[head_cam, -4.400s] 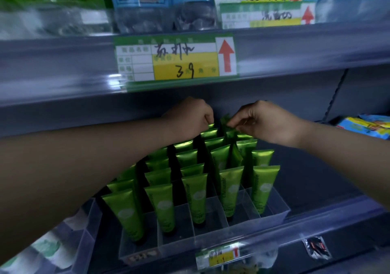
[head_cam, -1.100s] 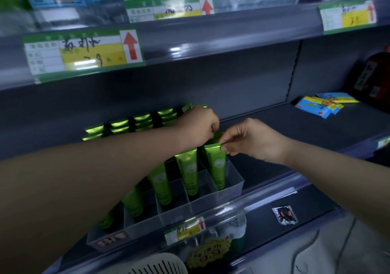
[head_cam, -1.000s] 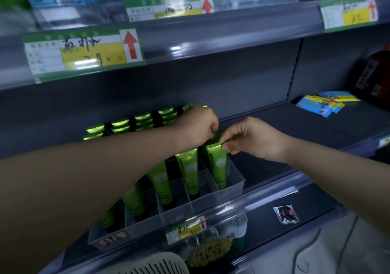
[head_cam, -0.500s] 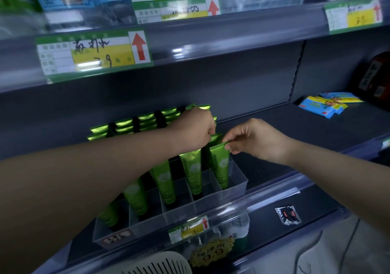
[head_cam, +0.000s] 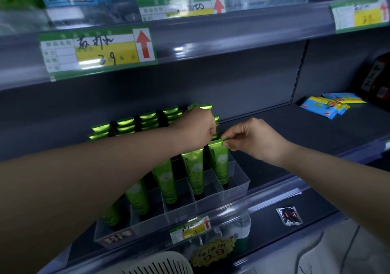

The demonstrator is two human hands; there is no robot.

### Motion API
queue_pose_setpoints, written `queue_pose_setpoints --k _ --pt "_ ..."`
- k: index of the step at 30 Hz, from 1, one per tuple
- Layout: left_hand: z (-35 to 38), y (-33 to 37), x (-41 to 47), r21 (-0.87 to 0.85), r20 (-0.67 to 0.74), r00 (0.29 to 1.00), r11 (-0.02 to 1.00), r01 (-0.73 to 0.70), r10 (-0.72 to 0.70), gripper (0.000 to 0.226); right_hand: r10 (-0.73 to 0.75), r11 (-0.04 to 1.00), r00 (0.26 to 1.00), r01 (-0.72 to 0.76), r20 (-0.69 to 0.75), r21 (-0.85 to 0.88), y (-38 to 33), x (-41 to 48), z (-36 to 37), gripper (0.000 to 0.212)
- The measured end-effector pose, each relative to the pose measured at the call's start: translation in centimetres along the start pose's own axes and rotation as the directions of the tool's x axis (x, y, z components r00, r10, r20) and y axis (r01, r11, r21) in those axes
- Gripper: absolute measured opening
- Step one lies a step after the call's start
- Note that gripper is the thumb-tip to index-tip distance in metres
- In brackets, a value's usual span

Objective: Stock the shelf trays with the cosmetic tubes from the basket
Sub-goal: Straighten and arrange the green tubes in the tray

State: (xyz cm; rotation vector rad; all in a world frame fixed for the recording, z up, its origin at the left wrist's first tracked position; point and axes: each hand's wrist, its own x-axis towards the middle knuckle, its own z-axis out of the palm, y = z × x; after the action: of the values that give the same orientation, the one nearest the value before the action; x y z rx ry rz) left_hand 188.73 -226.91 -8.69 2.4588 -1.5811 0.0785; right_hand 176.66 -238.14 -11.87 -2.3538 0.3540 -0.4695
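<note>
On the dark grey shelf [head_cam: 285, 130] stands a clear divided tray [head_cam: 236, 184], and everything else sits around it. Green cosmetic tubes [head_cam: 195, 171] stand upright, cap down, in its compartments, row behind row toward the back panel. Over the tray's right end, the right hand [head_cam: 252, 139] pinches the crimped top edge of the front tube [head_cam: 219, 164] in the rightmost lane between thumb and forefinger. The left hand [head_cam: 195, 128] is curled into a loose fist just behind that tube, among the tube tops; what its fingers hold is hidden. Above the tray, the next shelf's rail carries a green and yellow price label [head_cam: 98, 51] with a red arrow. Below the tray's front, another small price tag [head_cam: 190, 228] sits in the rail, and beneath that shows the rim of a white slotted basket [head_cam: 160, 263]. Well to the tray's right lie blue and yellow packets [head_cam: 329, 106], and a small foil sachet [head_cam: 289, 215] lies on the lower shelf.
</note>
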Motion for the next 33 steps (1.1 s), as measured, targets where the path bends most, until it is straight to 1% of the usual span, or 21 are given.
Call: queue_pose_setpoints --k 5,9,12,16,20,22,25,28,31,33 --pt "-0.3 0.0 0.0 -0.026 0.007 1.0 1.0 -0.004 0.004 0.018 0.014 1.0 0.999 -0.014 0.034 -0.018 -0.1 -0.1 -0.4 0.017" --pt "-0.6 -0.3 -0.2 -0.039 -0.006 1.0 0.999 -0.002 0.002 0.017 0.013 1.0 0.999 -0.014 0.043 0.028 -0.1 -0.1 -0.4 0.017" --pt "-0.8 -0.6 -0.2 -0.054 -0.009 1.0 0.999 0.01 -0.011 0.015 0.013 0.996 1.0 -0.012 -0.01 0.083 0.1 0.1 -0.4 0.016" --pt "-1.5 -1.2 0.2 -0.054 -0.047 0.999 0.998 0.014 -0.016 0.016 0.012 0.991 0.993 0.004 -0.117 0.134 0.1 0.5 -1.0 0.002" --pt "-2.6 -2.3 1.0 -0.066 -0.136 0.99 0.997 0.033 -0.042 0.016 0.038 0.989 0.985 -0.013 -0.167 0.148 0.4 1.7 -2.0 0.01" --pt "-2.9 -2.8 1.5 -0.088 -0.158 0.984 0.994 0.068 -0.081 0.016 0.056 0.988 0.984 -0.03 -0.17 0.153 0.5 2.4 -2.3 0.008" --pt "-2.7 -3.4 2.2 -0.111 -0.146 0.983 0.989 0.093 -0.109 0.02 0.078 0.988 0.99 -0.061 -0.118 0.14 0.8 3.3 -2.1 0.008" --pt "-1.9 -3.6 2.8 -0.12 -0.127 0.986 0.989 0.089 -0.104 0.023 0.11 0.988 0.994 -0.106 -0.026 0.113 0.7 4.2 -1.7 0.01" --pt "-0.9 -3.4 3.6 -0.133 -0.113 0.989 0.988 0.075 -0.09 0.021 0.185 0.958 0.976 -0.205 0.116 0.201 0.5 5.0 -1.2 0.019" --pt "-0.4 -3.3 4.1 -0.142 -0.112 0.99 0.988 0.067 -0.084 0.017 0.206 0.945 0.965 -0.239 0.162 0.223 0.5 5.4 -0.8 0.019"
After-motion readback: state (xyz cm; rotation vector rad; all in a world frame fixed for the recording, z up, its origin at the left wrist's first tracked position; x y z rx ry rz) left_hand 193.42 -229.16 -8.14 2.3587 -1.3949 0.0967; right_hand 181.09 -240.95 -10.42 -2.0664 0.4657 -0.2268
